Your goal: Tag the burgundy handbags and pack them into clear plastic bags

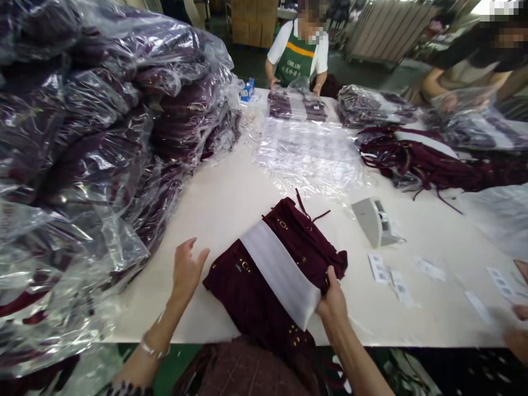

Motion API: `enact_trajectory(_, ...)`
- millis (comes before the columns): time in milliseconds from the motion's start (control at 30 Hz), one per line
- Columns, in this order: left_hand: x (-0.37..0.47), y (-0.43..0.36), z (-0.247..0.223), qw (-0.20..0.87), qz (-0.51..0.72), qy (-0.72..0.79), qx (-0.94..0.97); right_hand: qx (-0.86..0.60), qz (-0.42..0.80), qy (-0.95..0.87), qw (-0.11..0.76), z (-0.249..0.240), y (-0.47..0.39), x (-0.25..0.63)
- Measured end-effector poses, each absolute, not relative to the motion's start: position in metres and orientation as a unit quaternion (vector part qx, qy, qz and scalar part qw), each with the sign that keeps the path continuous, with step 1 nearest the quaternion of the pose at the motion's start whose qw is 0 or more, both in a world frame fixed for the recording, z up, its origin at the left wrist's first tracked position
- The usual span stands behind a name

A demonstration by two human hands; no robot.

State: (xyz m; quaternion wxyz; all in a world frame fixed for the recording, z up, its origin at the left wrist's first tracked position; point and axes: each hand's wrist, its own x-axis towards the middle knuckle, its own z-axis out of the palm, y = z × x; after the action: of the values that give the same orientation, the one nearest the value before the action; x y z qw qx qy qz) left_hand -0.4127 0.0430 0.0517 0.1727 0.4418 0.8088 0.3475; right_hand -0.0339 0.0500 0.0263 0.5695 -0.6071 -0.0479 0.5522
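Observation:
A folded maroon garment (256, 291) with gold buckles and dangling cords lies at the table's front edge, its near end hanging over. Across its middle runs a wide white strip (280, 269). My right hand (333, 297) grips the garment's right side by the end of the strip, thumb on top and the other fingers hidden beneath. To the left of the garment, apart from it, my left hand (190, 269) is raised with thumb and fingers spread, holding nothing.
Plastic-wrapped maroon garments (111, 110) are piled high on the left. Clear plastic bags (309, 151) lie beyond my garment. A label dispenser (373, 223) and printed labels (378, 268) sit to the right. Two co-workers handle bagged garments (297, 103) across the table (198, 203); other hands show at far right.

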Motion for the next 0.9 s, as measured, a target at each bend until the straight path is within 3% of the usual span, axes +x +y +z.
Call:
enact_trajectory(67,-0.415,0.000,0.047,0.267,0.331,0.844,0.328,-0.601,0.555,0.009,0.575,0.028,0.064,-0.043)
enact_trajectory(167,-0.397,-0.028,0.044,0.511,0.257,0.785,0.238,-0.579,0.571,0.022,0.582,0.034,0.090,-0.058)
enact_trajectory(233,-0.379,-0.014,0.044,0.570,0.272,0.736,0.244,-0.566,0.579,0.023,0.587,0.041,0.097,-0.069)
enact_trajectory(333,-0.363,0.041,0.045,0.535,0.335,0.712,0.308,-0.553,0.590,-0.002,0.589,0.055,0.086,-0.082)
enact_trajectory(433,-0.371,0.098,0.051,0.470,0.365,0.723,0.352,-0.585,0.611,-0.063,0.529,0.069,0.054,-0.081)
enact_trajectory(667,-0.429,0.130,0.070,0.302,0.339,0.781,0.430,-0.622,0.730,-0.228,0.168,0.060,-0.031,-0.029)
enact_trajectory(800,-0.428,0.105,0.059,0.289,0.284,0.804,0.435,-0.654,0.619,-0.435,-0.001,0.059,-0.024,0.007)
enact_trajectory(900,-0.412,0.089,0.044,0.317,0.280,0.798,0.430,-0.678,0.488,-0.548,0.039,0.077,0.013,0.001)
